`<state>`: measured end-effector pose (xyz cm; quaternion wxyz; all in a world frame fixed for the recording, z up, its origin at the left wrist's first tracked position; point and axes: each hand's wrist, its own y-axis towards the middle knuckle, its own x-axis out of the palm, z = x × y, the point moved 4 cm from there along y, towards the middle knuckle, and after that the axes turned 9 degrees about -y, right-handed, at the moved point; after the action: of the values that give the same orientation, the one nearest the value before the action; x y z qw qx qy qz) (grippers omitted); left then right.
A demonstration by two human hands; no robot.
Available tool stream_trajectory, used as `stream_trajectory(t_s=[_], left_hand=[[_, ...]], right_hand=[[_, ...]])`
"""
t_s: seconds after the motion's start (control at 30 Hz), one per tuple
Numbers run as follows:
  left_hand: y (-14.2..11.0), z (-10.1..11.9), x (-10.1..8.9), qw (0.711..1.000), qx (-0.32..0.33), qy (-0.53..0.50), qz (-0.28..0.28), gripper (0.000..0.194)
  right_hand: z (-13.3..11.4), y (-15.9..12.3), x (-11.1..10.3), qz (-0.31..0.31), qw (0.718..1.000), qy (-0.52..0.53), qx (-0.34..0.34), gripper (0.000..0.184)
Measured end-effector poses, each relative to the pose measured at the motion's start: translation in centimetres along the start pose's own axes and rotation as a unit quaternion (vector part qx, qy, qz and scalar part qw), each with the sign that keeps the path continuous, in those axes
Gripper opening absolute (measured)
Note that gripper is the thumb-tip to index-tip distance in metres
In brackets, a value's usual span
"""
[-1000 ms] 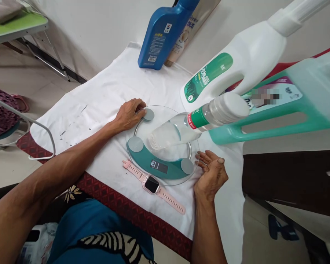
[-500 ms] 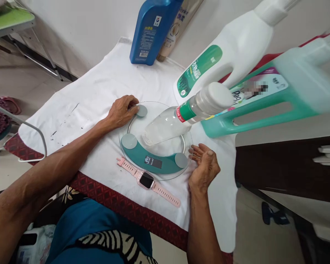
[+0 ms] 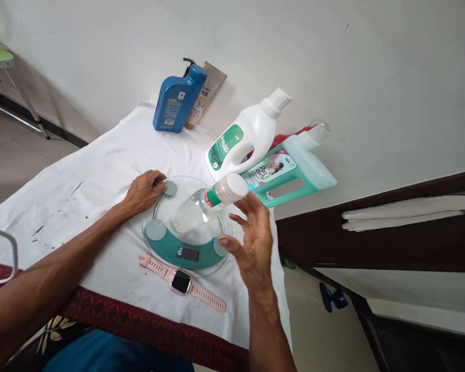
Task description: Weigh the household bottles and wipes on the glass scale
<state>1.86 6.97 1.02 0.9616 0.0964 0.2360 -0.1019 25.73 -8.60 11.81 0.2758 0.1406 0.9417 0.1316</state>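
A round glass bathroom scale (image 3: 205, 257) with a teal band, grey discs and a small dark display lies on the white cloth. On it stands a clear bottle (image 3: 191, 211) with a white cap and a green and red label, seemingly holding clear liquid. My left hand (image 3: 145, 191) is at the scale's far left rim, fingers curled against the edge beside a grey disc. To the right of the bottle, my right hand (image 3: 253, 237) is raised with fingers spread, holding nothing. In front of the scale lies a pink smartwatch (image 3: 181, 281), strap laid out flat.
Behind the scale stand a white detergent bottle (image 3: 251, 129) and a green jug (image 3: 313, 168). A blue pump bottle (image 3: 178, 101) and a beige tube (image 3: 207, 93) are farther back by the wall. The white cloth (image 3: 104, 170) covers the table. Dark slippers (image 3: 332, 298) lie on the floor.
My right hand has risen from beside the scale's right edge to near the bottle's cap, fingers opening. The left hand stays at the rim. The view has shifted, showing more wall.
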Motion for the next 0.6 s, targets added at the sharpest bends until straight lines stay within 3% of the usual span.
stream_trajectory(t_s=[0.07,0.17,0.3,0.4,0.47,0.53,0.6], left_hand=[[0.0,-0.1,0.0,1.000,0.005,-0.004,0.000,0.029],[0.1,-0.2,0.0,1.000,0.013,-0.006,-0.002,0.030],[0.1,-0.2,0.0,1.000,0.016,0.003,-0.004,0.030],[0.0,-0.2,0.1,1.000,0.008,0.000,-0.002,0.030],[-0.1,-0.1,0.2,1.000,0.006,-0.004,-0.003,0.030],[-0.1,-0.1,0.2,1.000,0.007,-0.006,-0.004,0.031],[-0.1,0.0,0.2,1.000,0.007,-0.006,-0.004,0.031]], right_hand=[[-1.1,0.4,2.2,-0.027,0.999,-0.018,0.005,0.097],[-1.4,0.7,4.8,-0.012,0.998,-0.055,0.031,0.072],[-0.9,0.9,5.7,0.031,0.997,-0.064,0.032,0.058],[-0.8,1.8,4.1,0.078,0.996,-0.013,0.047,0.055],[-1.1,2.8,1.7,0.152,0.988,-0.007,0.036,0.055],[-1.4,4.0,-1.1,0.221,0.974,-0.042,-0.002,0.057],[-1.0,5.6,-3.3,0.245,0.965,-0.091,-0.031,0.060]])
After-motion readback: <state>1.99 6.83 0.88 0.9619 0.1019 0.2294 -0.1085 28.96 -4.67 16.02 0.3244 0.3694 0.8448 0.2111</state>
